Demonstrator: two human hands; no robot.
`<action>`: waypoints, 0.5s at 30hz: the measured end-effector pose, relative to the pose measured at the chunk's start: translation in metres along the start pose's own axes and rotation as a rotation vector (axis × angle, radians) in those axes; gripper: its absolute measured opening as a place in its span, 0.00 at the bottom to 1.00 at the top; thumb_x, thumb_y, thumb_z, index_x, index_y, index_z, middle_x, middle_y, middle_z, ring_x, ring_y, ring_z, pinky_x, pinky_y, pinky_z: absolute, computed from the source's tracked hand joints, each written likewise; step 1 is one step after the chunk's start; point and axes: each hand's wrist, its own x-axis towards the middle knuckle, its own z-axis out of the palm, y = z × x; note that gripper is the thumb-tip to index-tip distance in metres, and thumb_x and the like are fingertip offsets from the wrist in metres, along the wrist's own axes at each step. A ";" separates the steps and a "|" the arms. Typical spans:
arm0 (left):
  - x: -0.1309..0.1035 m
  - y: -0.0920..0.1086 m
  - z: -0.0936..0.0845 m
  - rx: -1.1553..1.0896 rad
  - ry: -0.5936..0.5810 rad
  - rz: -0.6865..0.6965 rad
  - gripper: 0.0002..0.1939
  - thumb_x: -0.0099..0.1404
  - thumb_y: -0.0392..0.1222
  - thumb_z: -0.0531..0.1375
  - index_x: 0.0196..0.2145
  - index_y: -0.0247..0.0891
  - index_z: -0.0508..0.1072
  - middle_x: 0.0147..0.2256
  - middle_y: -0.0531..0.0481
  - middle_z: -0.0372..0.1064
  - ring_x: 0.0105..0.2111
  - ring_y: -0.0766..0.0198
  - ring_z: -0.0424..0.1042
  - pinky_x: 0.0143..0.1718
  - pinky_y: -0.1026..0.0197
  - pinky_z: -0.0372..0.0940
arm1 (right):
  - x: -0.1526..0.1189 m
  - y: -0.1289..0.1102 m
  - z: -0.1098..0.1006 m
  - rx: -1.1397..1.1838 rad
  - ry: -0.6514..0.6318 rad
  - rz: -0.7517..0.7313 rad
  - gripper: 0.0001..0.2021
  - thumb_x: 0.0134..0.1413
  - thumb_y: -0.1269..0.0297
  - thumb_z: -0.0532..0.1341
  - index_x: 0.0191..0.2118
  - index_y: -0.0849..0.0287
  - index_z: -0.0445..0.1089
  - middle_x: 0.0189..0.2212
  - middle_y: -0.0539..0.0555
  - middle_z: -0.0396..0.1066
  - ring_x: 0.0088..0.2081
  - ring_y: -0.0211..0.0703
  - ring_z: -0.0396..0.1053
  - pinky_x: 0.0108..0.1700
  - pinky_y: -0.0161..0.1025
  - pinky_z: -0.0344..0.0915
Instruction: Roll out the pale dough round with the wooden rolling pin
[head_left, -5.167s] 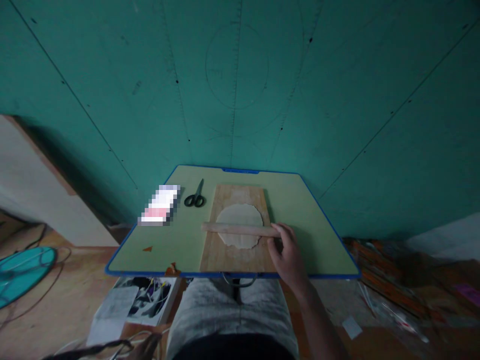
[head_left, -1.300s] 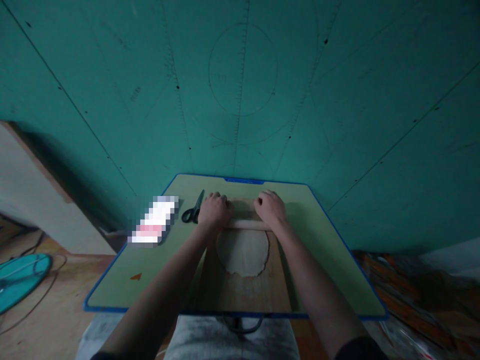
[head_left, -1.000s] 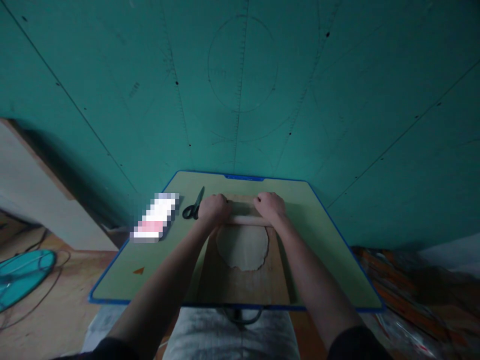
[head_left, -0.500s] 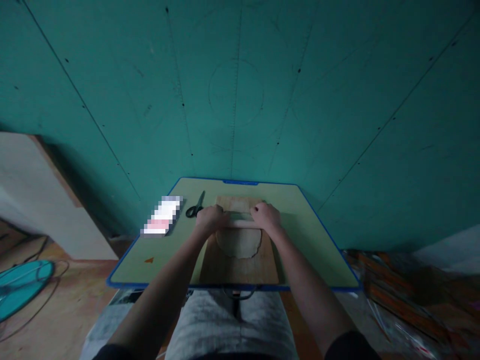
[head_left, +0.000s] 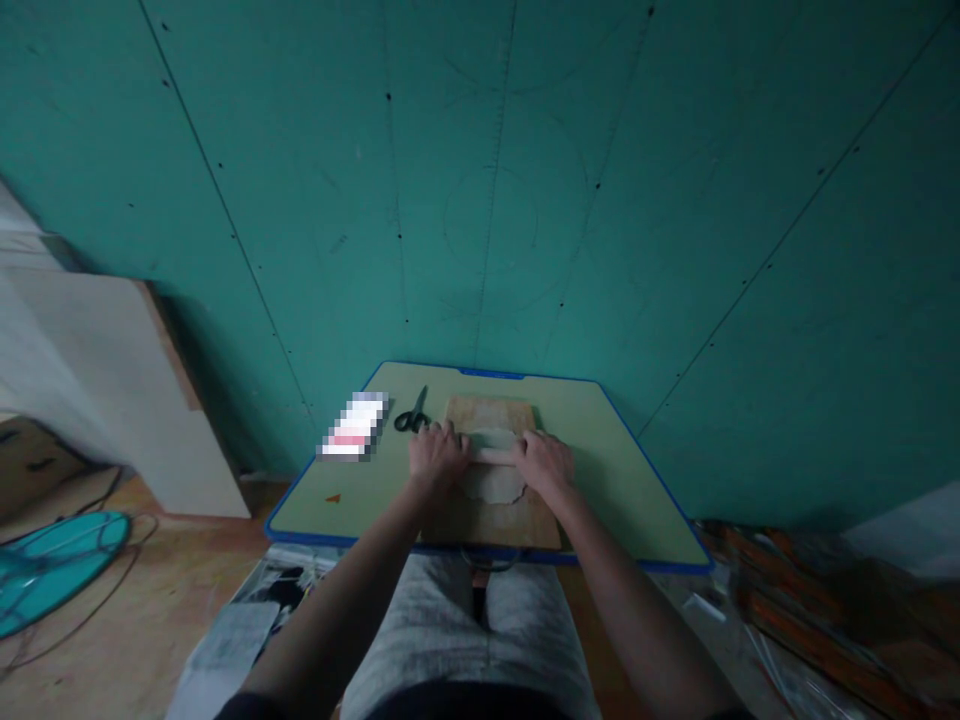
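Note:
A pale rolling pin [head_left: 493, 457] lies crosswise on a flattened sheet of dough [head_left: 491, 488]. My left hand [head_left: 439, 452] is closed over the pin's left end, and my right hand [head_left: 544, 460] is closed over its right end. Dough shows both beyond the pin and on my side of it, with an uneven edge. Under the dough is a wooden board [head_left: 487, 530], partly covered by my hands. Black-handled scissors [head_left: 412, 415] lie just beyond my left hand.
The board rests on a small blue-edged table [head_left: 637, 500] against a green wall [head_left: 480, 200]. A blurred-out white and pink item [head_left: 356, 428] and a small orange scrap [head_left: 333, 498] lie on its left side. Clutter [head_left: 795, 600] covers the floor at right.
The rolling pin, gripped in both hands, has moved slightly toward me over the dough, so more dough shows beyond it. The camera view has shifted a little.

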 end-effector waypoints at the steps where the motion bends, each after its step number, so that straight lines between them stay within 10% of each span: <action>1: -0.003 -0.001 0.000 0.009 0.006 0.017 0.24 0.72 0.45 0.43 0.50 0.29 0.72 0.47 0.32 0.72 0.47 0.46 0.71 0.44 0.50 0.66 | -0.002 0.000 0.000 -0.003 0.001 -0.006 0.18 0.65 0.62 0.48 0.41 0.58 0.75 0.44 0.59 0.77 0.45 0.49 0.75 0.43 0.39 0.64; 15: -0.028 -0.019 -0.006 0.115 -0.019 0.251 0.20 0.72 0.34 0.45 0.55 0.35 0.70 0.50 0.31 0.68 0.47 0.46 0.72 0.41 0.49 0.68 | -0.030 0.005 -0.001 -0.015 0.056 -0.016 0.19 0.68 0.55 0.48 0.46 0.60 0.72 0.43 0.61 0.77 0.44 0.51 0.75 0.42 0.41 0.65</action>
